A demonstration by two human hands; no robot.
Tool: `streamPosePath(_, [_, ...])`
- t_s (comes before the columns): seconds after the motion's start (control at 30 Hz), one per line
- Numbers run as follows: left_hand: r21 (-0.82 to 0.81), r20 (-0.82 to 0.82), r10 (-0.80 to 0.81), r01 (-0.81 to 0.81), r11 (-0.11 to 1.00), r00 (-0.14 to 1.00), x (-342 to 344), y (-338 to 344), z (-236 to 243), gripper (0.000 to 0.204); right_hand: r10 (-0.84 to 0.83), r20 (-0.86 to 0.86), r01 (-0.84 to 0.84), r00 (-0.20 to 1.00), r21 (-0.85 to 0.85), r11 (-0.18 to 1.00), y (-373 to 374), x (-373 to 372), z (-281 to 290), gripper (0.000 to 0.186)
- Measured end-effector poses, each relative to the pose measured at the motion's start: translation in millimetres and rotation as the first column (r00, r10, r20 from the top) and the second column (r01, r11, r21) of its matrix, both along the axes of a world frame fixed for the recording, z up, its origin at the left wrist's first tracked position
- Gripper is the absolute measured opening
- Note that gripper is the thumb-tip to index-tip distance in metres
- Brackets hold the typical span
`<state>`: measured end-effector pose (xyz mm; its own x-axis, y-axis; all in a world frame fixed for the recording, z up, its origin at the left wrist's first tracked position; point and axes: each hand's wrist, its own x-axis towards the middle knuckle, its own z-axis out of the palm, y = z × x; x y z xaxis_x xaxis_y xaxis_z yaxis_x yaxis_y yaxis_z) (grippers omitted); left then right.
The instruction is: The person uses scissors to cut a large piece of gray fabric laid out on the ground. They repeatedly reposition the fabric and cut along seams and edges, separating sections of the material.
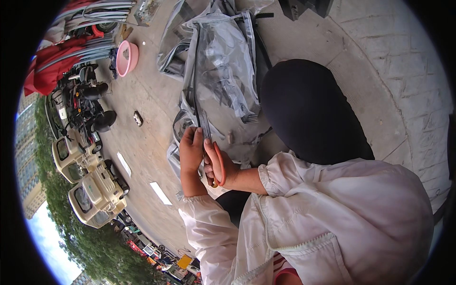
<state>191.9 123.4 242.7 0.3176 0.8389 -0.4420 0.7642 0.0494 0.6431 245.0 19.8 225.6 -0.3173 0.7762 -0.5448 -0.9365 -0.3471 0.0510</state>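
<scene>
Clear plastic sheeting (223,57) with dark grey edging lies crumpled on the ground in front of me, beside my bent knee. My left hand (191,148) is closed, its fingertips pinching the dark edging strip (196,97) at the sheet's near left side. Right beside it, my right hand (227,170) grips a pair of scissors (219,164) by the orange handles. The blades point away from me along the strip, close to the left fingertips. Whether they touch the material I cannot tell.
A pink basin (127,58) stands on the pavement to the far left. Parked motorbikes (90,95) and beige three-wheeled vehicles (97,192) line the left side. A small dark object (137,118) lies on the ground. Dark metal pieces (305,7) sit at the top edge.
</scene>
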Motion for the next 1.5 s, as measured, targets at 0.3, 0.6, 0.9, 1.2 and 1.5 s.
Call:
streamPosePath(0.3, [0.055, -0.048, -0.013, 0.015, 0.998, 0.999, -23, -4, 0, 0.019, 0.014, 0.041, -0.016, 0.999, 0.053, 0.998, 7, 0, -4, 0.063])
streamPosePath(0.6, [-0.006, -0.089, 0.057, -0.058, 0.998, 0.994, -9, -10, 19, 0.02, -0.048, 0.085, 0.048, 0.995, 0.007, 0.999, 24, -3, -12, 0.064])
streamPosePath(0.9, [0.136, -0.165, -0.054, 0.076, 0.988, 0.985, -19, -3, 20, 0.019, -0.042, -0.005, 0.042, 0.999, 0.02, 0.999, 22, 1, -6, 0.062])
streamPosePath(1.2, [0.033, -0.126, -0.071, 0.076, 0.997, 0.989, -30, -6, 18, 0.017, 0.016, -0.053, -0.015, 0.998, 0.024, 1.0, 30, 2, -28, 0.064])
streamPosePath(1.5, [0.033, -0.262, -0.039, 0.049, 0.998, 0.964, 1, 52, -7, 0.038, 0.065, 0.229, -0.067, 0.971, -0.002, 0.998, 23, -6, -34, 0.063])
